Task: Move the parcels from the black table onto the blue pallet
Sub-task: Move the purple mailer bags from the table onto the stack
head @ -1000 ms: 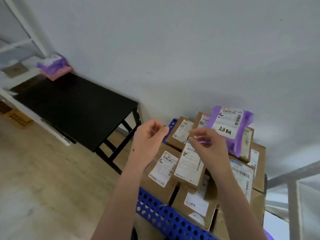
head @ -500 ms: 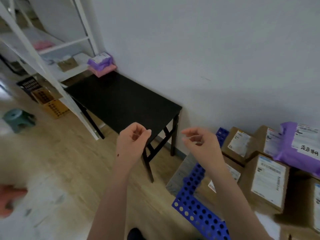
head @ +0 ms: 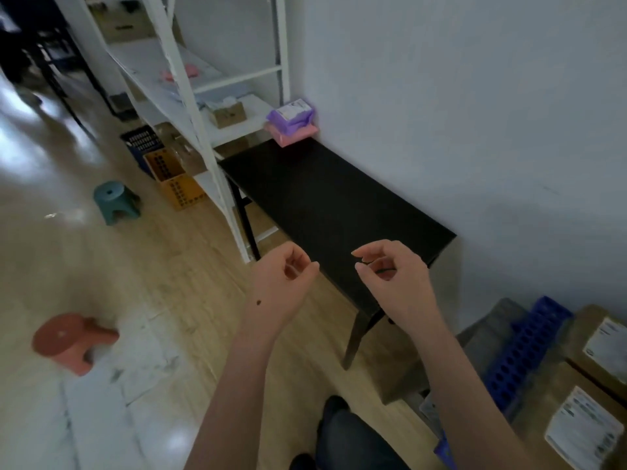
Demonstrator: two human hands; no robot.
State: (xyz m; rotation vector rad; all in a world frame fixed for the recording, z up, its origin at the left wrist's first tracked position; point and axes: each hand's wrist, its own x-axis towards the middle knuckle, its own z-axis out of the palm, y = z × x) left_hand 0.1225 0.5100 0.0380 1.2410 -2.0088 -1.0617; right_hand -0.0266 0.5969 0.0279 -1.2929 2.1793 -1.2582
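Two parcels are waiting at the far end of the black table [head: 322, 205], just above the centre of the frame. A purple parcel [head: 292, 114] is lying on top of a pink parcel [head: 294, 136], and both are tucked against the wall. They are probably soft mailer bags, though the blur is making that hard to confirm. In the lower middle of the frame, the left hand [head: 283, 288] and the right hand [head: 395, 283] are hovering over the table's near end, fingers loosely curled and holding nothing. The blue pallet [head: 529, 347] is sitting at the lower right, with labelled cardboard boxes [head: 576, 432] already stacked on it. White shelving [head: 190, 96] is standing beyond the table at the upper left.

The step in hand appears to be going for this last pair. Doing it well is going to mean stepping along the table until the stack is within easy reach. Then fingers should be sliding under the pink one so both lift together, with a thumb resting on the purple one so it is not slipping off on the turn toward the pallet.
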